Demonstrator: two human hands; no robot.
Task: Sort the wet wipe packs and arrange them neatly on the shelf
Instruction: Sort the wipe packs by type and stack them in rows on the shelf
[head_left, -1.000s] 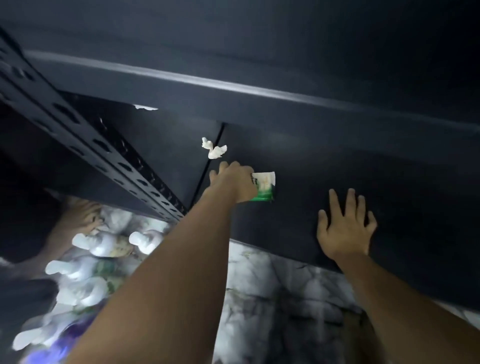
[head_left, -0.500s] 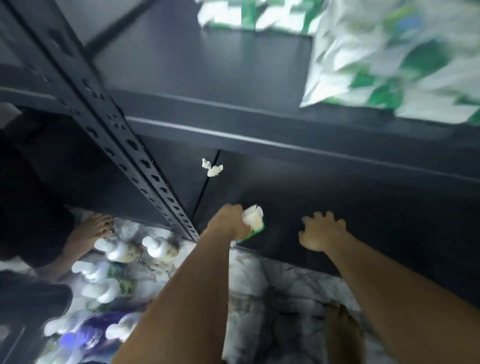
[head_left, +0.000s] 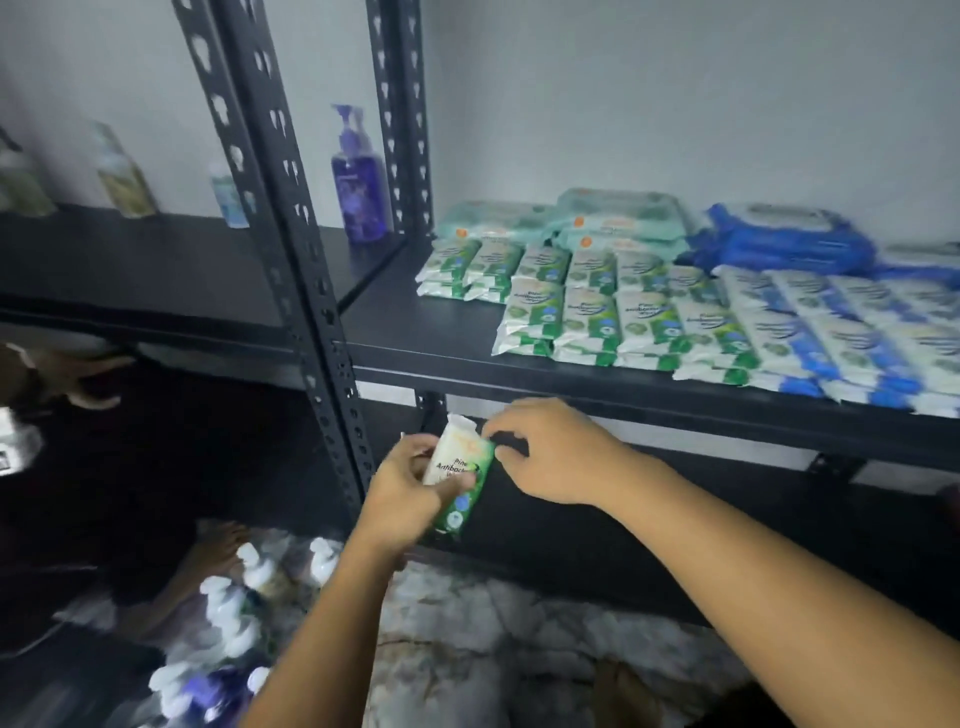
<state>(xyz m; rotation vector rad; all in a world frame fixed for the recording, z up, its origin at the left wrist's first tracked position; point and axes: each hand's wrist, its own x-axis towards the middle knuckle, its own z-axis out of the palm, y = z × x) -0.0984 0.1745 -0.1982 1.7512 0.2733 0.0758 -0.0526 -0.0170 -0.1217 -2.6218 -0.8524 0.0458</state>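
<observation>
Green and white, the wipe pack (head_left: 460, 483) is up in the air, just under the front edge of the shelf (head_left: 415, 338) and just right of the black post (head_left: 306, 291). It stands almost upright and leans a bit to the right. The left hand (head_left: 408, 486) holds it from the left side, with the fingers curled round it and the thumb across its front. The right hand (head_left: 550, 452) now holds it too: its curled fingers pinch the top right edge.

One second ago only the left hand had the pack, low down by the dark bottom board. The right hand lay flat and open on that board. Half a second ago the right hand was curled but held nothing. The head has also come up, so the top of the shelf shows now.

On the shelf, farther back and to the right of the hands, rows of green packs (head_left: 587, 312) lie side by side. Right of them lie blue and white packs (head_left: 831, 338). Behind them, near the wall, are bigger pale green packs (head_left: 597, 218) and dark blue packs (head_left: 789, 244). A purple pump bottle (head_left: 361, 192) stands on the next shelf board to the left. Down on the left, white-topped bottles (head_left: 234, 608) lie on the marble floor (head_left: 493, 623), beside a bare foot (head_left: 221, 543).
</observation>
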